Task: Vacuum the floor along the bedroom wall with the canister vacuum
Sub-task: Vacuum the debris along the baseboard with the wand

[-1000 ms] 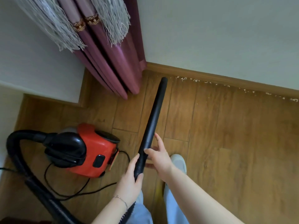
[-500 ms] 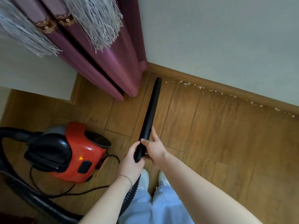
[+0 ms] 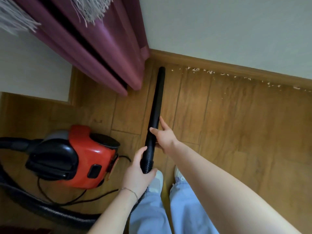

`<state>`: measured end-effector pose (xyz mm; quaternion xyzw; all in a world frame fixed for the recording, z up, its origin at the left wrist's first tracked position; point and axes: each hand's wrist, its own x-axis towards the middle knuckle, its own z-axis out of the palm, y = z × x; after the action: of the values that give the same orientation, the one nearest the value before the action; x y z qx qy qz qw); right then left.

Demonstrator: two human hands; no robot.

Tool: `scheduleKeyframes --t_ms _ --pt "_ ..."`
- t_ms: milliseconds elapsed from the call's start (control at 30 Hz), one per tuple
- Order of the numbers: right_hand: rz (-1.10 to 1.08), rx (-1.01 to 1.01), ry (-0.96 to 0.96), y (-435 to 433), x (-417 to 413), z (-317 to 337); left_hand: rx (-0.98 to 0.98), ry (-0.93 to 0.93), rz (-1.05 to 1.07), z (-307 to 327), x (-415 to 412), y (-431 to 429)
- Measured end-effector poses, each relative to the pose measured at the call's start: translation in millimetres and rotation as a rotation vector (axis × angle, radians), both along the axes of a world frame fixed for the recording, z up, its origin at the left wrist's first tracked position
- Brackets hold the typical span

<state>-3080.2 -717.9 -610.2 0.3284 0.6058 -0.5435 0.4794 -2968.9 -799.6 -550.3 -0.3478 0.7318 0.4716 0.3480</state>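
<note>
Along the far side: pale wall meets wood-plank floor at a brown baseboard. Purple curtain hangs far left, its hem just above the boards.

Near left: red-and-black canister vacuum sits on the floor, well apart from the wall. Ribbed black hose loops out of its left end and runs along the near edge toward the person. Thin black cord trails beside it.

Centre: black wand, a long tapering tube, angled from the hands out to the far corner. Its tip lies just right of the curtain hem and close to the baseboard; cannot tell whether it touches the boards.

Left hand is wrapped round the ribbed near end of the wand. Right hand takes it a little farther up, thumb over the top and forefinger laid along its right side.

Pale crumbs are scattered in a line at the foot of the baseboard, running right from the wand tip. None of it looks collected yet.

Handling, as judged: the wand looks like stiff, light plastic with a smooth, somewhat slick barrel. The ribbed collar is the surer hold, and a second hand higher up steers the tip. The hose is flexible and will drag; the canister is the heavy part and may tug back when the sweep runs right.
</note>
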Motion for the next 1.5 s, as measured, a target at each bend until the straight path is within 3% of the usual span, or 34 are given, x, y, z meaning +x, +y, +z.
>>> scheduleKeyframes --t_ms 300,567,1500 --pt "-0.187 0.033 0.039 18 -1 -4 0.012 0.057 -0.090 2 -15 12" --pt "-0.204 0.052 0.011 38 1 -4 0.063 0.023 -0.219 0 -16 25" --pt "-0.320 0.105 0.121 83 -9 -1 0.062 0.051 -0.301 1 -45 52"
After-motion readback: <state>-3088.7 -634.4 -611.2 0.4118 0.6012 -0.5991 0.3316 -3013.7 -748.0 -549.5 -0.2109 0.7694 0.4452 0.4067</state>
